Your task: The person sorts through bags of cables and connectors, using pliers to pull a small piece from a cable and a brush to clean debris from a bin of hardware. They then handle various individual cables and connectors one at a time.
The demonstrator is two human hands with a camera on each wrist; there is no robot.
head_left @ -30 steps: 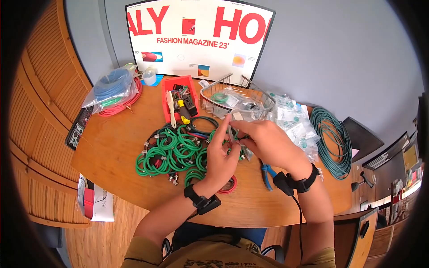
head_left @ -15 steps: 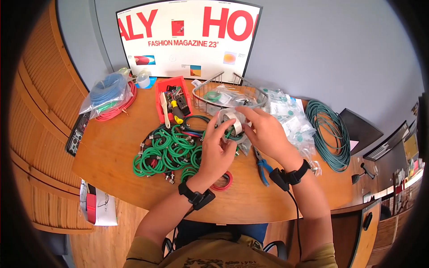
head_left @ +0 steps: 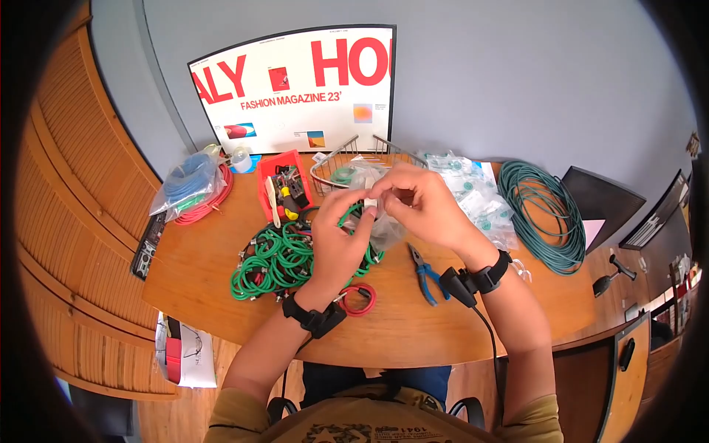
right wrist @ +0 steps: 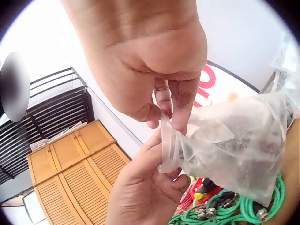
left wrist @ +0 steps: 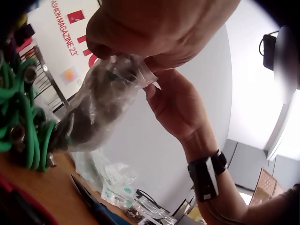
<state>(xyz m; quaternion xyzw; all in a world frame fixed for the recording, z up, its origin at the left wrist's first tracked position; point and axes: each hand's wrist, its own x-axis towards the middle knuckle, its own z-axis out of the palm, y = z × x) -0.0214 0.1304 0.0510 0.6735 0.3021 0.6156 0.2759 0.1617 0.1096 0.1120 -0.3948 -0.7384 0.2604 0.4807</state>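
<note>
Both hands meet at the top edge of a clear plastic bag (right wrist: 225, 145), which hangs above the table. My left hand (head_left: 340, 240) pinches the edge between thumb and fingers. Close beside it, my right hand (head_left: 432, 207) pinches the same edge, thumb and fingers together in the right wrist view. A white label shows through the plastic, with darker contents blurred behind it. Below the left hand lies a heap of coiled green cables (head_left: 273, 258) with metal connectors. Blue-handled pliers (head_left: 425, 275) rest on the table below the right hand.
A red bin (head_left: 295, 162) of tools and a wire basket (head_left: 332, 176) stand in front of the monitor (head_left: 295, 96). Several plastic bags (head_left: 473, 196) and a large dark green cable coil (head_left: 543, 214) lie right. A red cable ring (head_left: 360, 300) sits near the front.
The hands were spread at the bag's wide mouth half a second ago; they have come together at its edge, and the bag hangs lower. The head view has shifted.
</note>
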